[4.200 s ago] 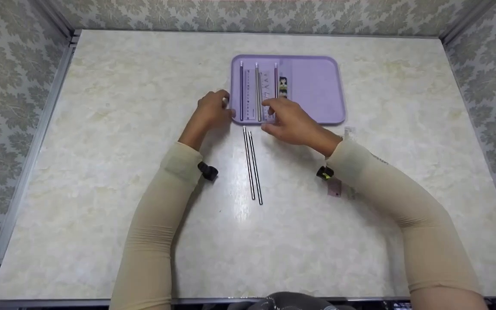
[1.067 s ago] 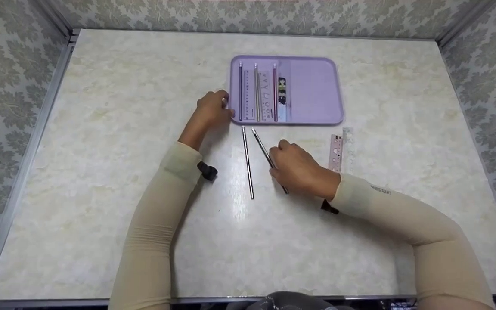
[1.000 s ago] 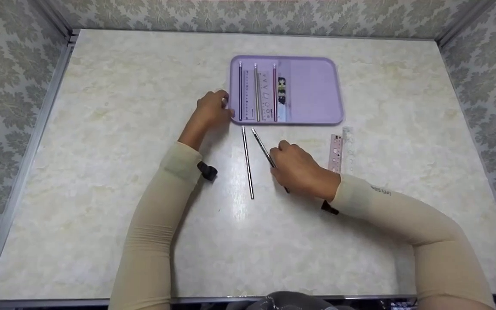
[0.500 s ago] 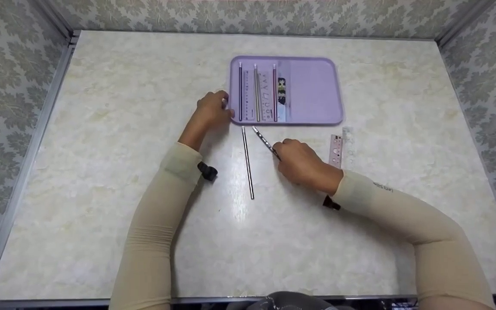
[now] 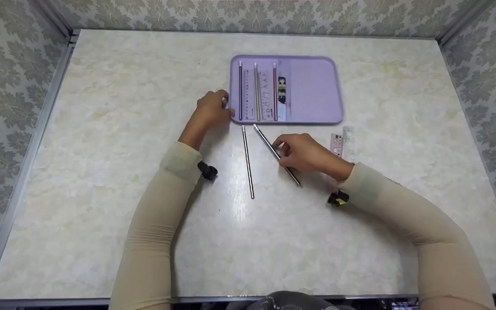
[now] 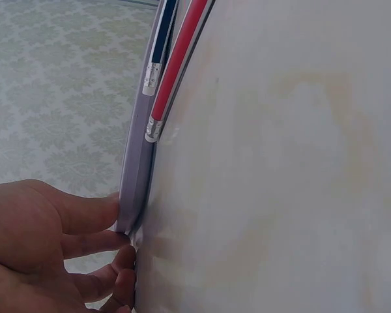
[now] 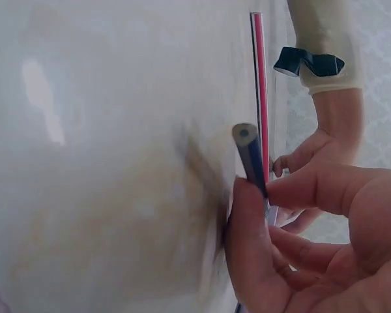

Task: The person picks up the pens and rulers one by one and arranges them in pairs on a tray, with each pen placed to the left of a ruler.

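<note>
My left hand (image 5: 212, 110) stays at the near left corner of the purple tray (image 5: 317, 92); in the left wrist view its thumb and index finger hold the rim. My right hand (image 5: 304, 151) pinches a dark blue pencil (image 5: 265, 138) between thumb and fingers, slanted close over the table in front of the tray. Its flat, unsharpened end shows in the right wrist view. Left of it, a red and black striped pencil (image 5: 248, 163) lies on the table, its white eraser towards the tray; it shows as red (image 6: 182, 65) in the left wrist view.
Inside the tray's left half lie several pencils, a clear ruler (image 5: 249, 94), a stencil ruler (image 5: 267, 101) and a narrow strip with cartoon figures (image 5: 282, 88). A pink ruler (image 5: 336, 144) and a clear ruler (image 5: 348, 140) lie on the table, partly behind my right forearm.
My right hand has come from over the tray down to the table and taken hold of one of two pencils, swinging its near end rightwards. The left hand keeps its place.
</note>
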Demonstrator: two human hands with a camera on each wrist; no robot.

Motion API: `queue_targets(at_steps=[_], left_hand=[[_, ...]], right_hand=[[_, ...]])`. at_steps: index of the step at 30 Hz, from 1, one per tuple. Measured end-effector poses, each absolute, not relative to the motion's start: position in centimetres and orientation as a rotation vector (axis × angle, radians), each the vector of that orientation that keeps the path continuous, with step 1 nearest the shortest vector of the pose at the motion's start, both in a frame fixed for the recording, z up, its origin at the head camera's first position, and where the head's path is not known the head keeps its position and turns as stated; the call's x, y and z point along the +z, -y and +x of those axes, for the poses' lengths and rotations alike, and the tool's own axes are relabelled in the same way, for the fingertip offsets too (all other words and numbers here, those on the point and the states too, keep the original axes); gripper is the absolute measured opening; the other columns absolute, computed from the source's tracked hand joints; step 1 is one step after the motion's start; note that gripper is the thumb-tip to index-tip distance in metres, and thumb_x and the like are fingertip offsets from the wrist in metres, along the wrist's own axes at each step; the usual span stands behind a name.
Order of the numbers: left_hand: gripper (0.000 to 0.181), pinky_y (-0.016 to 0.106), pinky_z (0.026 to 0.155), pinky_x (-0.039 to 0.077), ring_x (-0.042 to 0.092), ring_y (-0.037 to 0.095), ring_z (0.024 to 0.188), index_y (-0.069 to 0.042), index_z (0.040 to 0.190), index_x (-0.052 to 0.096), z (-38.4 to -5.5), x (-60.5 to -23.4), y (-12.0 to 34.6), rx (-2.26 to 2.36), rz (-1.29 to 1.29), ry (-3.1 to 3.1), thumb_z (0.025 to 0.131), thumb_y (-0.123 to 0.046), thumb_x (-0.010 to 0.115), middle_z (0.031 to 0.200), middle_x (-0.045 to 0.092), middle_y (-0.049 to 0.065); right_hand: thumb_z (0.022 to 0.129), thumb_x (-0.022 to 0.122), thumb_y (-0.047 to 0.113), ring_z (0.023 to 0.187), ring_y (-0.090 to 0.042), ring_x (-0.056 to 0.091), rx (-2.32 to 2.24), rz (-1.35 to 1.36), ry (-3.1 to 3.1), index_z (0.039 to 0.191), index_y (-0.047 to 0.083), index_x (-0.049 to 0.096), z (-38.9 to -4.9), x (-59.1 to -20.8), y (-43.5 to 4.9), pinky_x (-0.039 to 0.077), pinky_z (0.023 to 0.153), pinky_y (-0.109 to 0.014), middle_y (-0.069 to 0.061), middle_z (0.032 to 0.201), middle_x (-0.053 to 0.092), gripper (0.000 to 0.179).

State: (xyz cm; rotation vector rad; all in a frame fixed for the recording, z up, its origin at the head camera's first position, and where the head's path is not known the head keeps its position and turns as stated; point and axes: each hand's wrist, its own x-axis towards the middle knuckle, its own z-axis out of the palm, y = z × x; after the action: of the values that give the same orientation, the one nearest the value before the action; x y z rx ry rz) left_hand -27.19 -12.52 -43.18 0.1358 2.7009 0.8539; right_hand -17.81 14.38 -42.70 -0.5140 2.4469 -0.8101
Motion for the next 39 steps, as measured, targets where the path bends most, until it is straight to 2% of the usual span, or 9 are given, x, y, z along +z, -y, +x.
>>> queue_targets(at_steps=[6,11,20,27,32,39], left_hand=[[0.05,0.05,0.109,0.039,0.052,0.039,0.122,-0.002,0.142,0.052,-27.1,-43.1,12.5,0.845,0.136,-2.702,0.097,-0.018,0.064,0.129,0.058,0.023],[0.05,0.05,0.109,0.04,0.053,0.039,0.123,-0.002,0.143,0.052,-27.3,-43.2,12.5,0.853,0.132,-2.701,0.097,-0.018,0.064,0.129,0.059,0.022],[0.049,0.049,0.11,0.039,0.051,0.039,0.125,-0.002,0.143,0.051,-27.3,-43.3,12.6,0.865,0.123,-2.685,0.098,-0.017,0.062,0.132,0.057,0.022],[0.048,0.049,0.109,0.039,0.051,0.038,0.124,-0.002,0.143,0.051,-27.0,-43.2,12.5,0.874,0.11,-2.683,0.098,-0.017,0.061,0.131,0.056,0.022],[0.048,0.049,0.109,0.039,0.052,0.037,0.122,-0.002,0.142,0.052,-27.0,-43.2,12.5,0.878,0.131,-2.699,0.098,-0.016,0.062,0.13,0.058,0.023],[0.05,0.049,0.108,0.04,0.051,0.038,0.121,-0.002,0.143,0.051,-27.1,-43.1,12.5,0.877,0.119,-2.691,0.097,-0.016,0.062,0.129,0.057,0.023]], right_hand=[[0.089,0.067,0.013,0.089,-0.016,0.069,-0.903,-0.489,-2.36,0.131,0.011,0.063,-18.5,-43.0,-15.3,0.055,0.082,-0.032,-0.003,0.103,0.073,0.042],[0.089,0.064,0.008,0.082,-0.018,0.07,-0.998,-0.457,-2.258,0.132,0.011,0.063,-18.8,-43.0,-15.9,0.06,0.073,-0.033,-0.008,0.104,0.071,0.043],[0.093,0.065,0.006,0.087,-0.019,0.067,-1.229,-0.329,-2.047,0.136,0.011,0.06,-19.5,-43.0,-16.9,0.061,0.079,-0.041,-0.01,0.108,0.065,0.044],[0.094,0.066,0.011,0.096,-0.02,0.069,-1.277,-0.258,-2.066,0.138,0.016,0.059,-20.5,-42.9,-17.8,0.061,0.082,-0.04,-0.008,0.112,0.064,0.044],[0.096,0.063,0.009,0.093,-0.021,0.069,-1.347,-0.216,-2.075,0.14,0.015,0.057,-21.3,-42.8,-18.2,0.061,0.08,-0.042,-0.009,0.114,0.061,0.045],[0.097,0.06,0.003,0.089,-0.019,0.068,-1.457,-0.137,-2.085,0.141,0.011,0.055,-22.6,-42.7,-18.7,0.062,0.078,-0.04,-0.005,0.105,0.061,0.045]])
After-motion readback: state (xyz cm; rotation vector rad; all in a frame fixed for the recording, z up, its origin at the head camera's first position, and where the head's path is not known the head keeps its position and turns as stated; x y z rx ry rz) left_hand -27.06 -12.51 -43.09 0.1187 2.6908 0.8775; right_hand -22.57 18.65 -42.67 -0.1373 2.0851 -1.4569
